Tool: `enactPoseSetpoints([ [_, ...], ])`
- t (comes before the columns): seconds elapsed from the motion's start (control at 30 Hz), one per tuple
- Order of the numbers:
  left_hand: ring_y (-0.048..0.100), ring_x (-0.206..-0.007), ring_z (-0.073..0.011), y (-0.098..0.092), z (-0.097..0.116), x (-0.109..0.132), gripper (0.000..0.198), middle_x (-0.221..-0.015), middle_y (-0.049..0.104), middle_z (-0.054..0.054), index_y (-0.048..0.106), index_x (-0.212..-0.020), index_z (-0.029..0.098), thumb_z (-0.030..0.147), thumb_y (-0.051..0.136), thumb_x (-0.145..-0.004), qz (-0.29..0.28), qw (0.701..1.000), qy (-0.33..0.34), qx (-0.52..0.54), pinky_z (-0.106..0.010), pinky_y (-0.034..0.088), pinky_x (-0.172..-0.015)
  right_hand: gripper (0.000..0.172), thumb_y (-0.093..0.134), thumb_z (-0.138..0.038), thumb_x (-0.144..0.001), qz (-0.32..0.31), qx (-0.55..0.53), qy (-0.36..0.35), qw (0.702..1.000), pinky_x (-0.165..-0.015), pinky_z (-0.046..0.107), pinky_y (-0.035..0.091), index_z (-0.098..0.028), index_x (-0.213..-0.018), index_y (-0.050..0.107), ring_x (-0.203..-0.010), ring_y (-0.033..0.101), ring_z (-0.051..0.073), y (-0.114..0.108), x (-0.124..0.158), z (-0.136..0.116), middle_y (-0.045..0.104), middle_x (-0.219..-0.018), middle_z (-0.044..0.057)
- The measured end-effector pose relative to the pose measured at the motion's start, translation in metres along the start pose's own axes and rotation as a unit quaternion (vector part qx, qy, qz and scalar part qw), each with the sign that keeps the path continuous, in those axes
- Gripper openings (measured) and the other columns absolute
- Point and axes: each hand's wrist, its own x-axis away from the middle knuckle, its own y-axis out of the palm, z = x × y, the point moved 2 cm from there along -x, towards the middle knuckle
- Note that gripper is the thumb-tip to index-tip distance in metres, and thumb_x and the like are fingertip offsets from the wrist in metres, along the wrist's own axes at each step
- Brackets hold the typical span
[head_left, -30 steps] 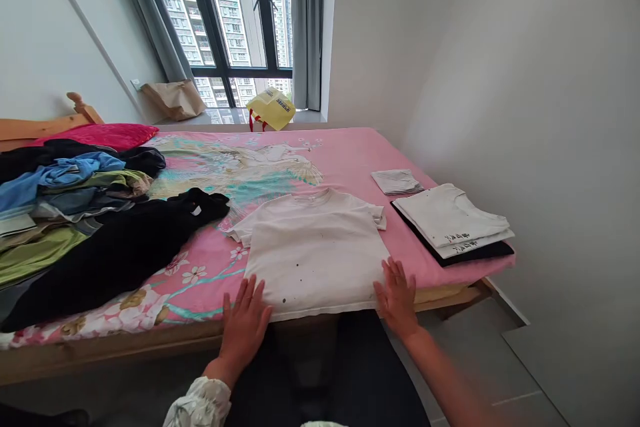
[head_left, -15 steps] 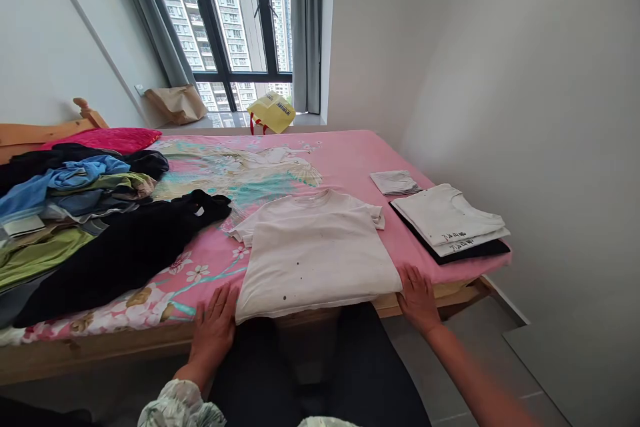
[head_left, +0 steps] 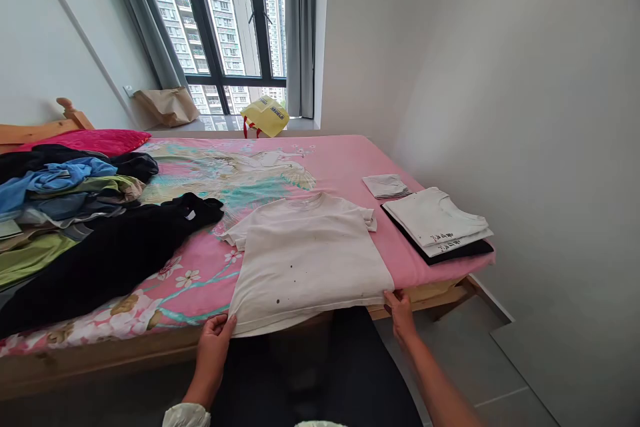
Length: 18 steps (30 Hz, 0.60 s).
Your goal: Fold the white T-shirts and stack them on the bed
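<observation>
Where both lay flat earlier, left hand [head_left: 213, 347], right hand [head_left: 401, 315] now pinching white T-shirt [head_left: 313, 257], at hem corners.

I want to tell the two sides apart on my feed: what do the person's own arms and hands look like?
The left hand is ungloved, with a pale, crinkled sleeve ending above the wrist. The right hand is ungloved too; its forearm is bare as far as the view shows.

No legible text or numbers
</observation>
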Motion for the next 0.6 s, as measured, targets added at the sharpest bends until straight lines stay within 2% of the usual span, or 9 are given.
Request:
enactPoseSetpoints([
  [0.1,0.062,-0.067,-0.0196,-0.009,0.009,0.003,0.049,-0.074,0.065,-0.003,0.055,-0.087,0.016,0.042,0.074,-0.049,-0.045,0.999,-0.005,0.011,-0.037,0.051,-0.068,0.043,0.067,-0.049,-0.057,-0.065,-0.019,0.039,0.997,-0.057,0.026,0.048,-0.018,-0.086,0.057,-0.068,0.057,0.016,-0.009,0.001,-0.010,0.062,-0.076,0.000],
  [0.17,0.063,-0.074,-0.0229,-0.015,0.015,0.008,0.046,-0.079,0.065,-0.004,0.055,-0.089,0.017,0.042,0.071,-0.054,-0.038,0.998,0.022,-0.041,-0.040,0.051,-0.073,0.042,0.069,-0.049,-0.057,-0.109,-0.027,0.058,0.992,-0.056,0.028,0.048,-0.016,-0.083,0.062,-0.065,0.057,0.017,-0.015,0.007,-0.018,0.063,-0.072,0.001],
  [0.23,0.062,-0.087,-0.0271,-0.014,0.024,0.019,0.043,-0.088,0.065,-0.006,0.055,-0.092,0.019,0.044,0.067,-0.059,0.001,0.984,0.101,-0.149,-0.046,0.048,-0.084,0.040,0.069,-0.049,-0.061,-0.138,-0.032,0.053,0.989,-0.062,0.030,0.049,-0.016,-0.083,0.064,-0.069,0.058,0.019,-0.020,0.019,-0.030,0.065,-0.073,0.002],
  [0.27,0.060,-0.093,-0.0287,-0.010,0.029,0.028,0.043,-0.095,0.064,-0.007,0.055,-0.095,0.019,0.044,0.066,-0.062,0.012,0.967,0.156,-0.201,-0.047,0.046,-0.089,0.039,0.068,-0.049,-0.063,-0.152,-0.028,0.039,0.987,-0.068,0.031,0.049,-0.016,-0.083,0.065,-0.073,0.059,0.020,-0.019,0.028,-0.037,0.065,-0.074,0.002],
  [0.33,0.056,-0.105,-0.0290,0.011,0.042,0.059,0.045,-0.108,0.062,-0.009,0.054,-0.105,0.019,0.043,0.063,-0.068,-0.025,0.924,0.276,-0.263,-0.047,0.042,-0.096,0.037,0.065,-0.049,-0.069,-0.192,0.000,-0.007,0.981,-0.075,0.031,0.046,-0.015,-0.083,0.067,-0.078,0.059,0.021,-0.012,0.054,-0.054,0.065,-0.074,0.003],
  [0.43,0.048,-0.119,-0.0254,0.059,0.060,0.124,0.054,-0.127,0.053,-0.008,0.045,-0.125,0.024,0.032,0.061,-0.073,-0.176,0.836,0.426,-0.296,-0.044,0.041,-0.100,0.035,0.057,-0.048,-0.080,-0.261,0.052,-0.105,0.958,-0.076,0.031,0.045,-0.014,-0.083,0.068,-0.079,0.058,0.021,0.012,0.108,-0.085,0.064,-0.078,0.004],
  [0.47,0.045,-0.123,-0.0257,0.074,0.065,0.146,0.061,-0.133,0.049,-0.008,0.042,-0.129,0.025,0.027,0.062,-0.072,-0.207,0.804,0.464,-0.310,-0.044,0.040,-0.101,0.034,0.054,-0.046,-0.082,-0.279,0.061,-0.146,0.947,-0.078,0.031,0.045,-0.015,-0.084,0.069,-0.083,0.058,0.021,0.021,0.128,-0.095,0.064,-0.084,0.005],
  [0.53,0.045,-0.123,-0.0259,0.097,0.075,0.179,0.064,-0.134,0.047,-0.009,0.041,-0.131,0.025,0.020,0.062,-0.070,-0.211,0.769,0.521,-0.303,-0.044,0.042,-0.099,0.030,0.051,-0.041,-0.086,-0.302,0.077,-0.231,0.922,-0.085,0.031,0.043,-0.018,-0.086,0.070,-0.093,0.056,0.020,0.037,0.164,-0.113,0.062,-0.099,0.006],
  [0.6,0.050,-0.116,-0.0236,0.105,0.084,0.196,0.053,-0.125,0.053,-0.011,0.045,-0.124,0.021,0.015,0.057,-0.073,-0.168,0.769,0.556,-0.267,-0.041,0.046,-0.094,0.027,0.050,-0.037,-0.087,-0.303,0.088,-0.293,0.903,-0.087,0.031,0.043,-0.020,-0.083,0.071,-0.095,0.054,0.019,0.047,0.192,-0.125,0.059,-0.102,0.006],
])
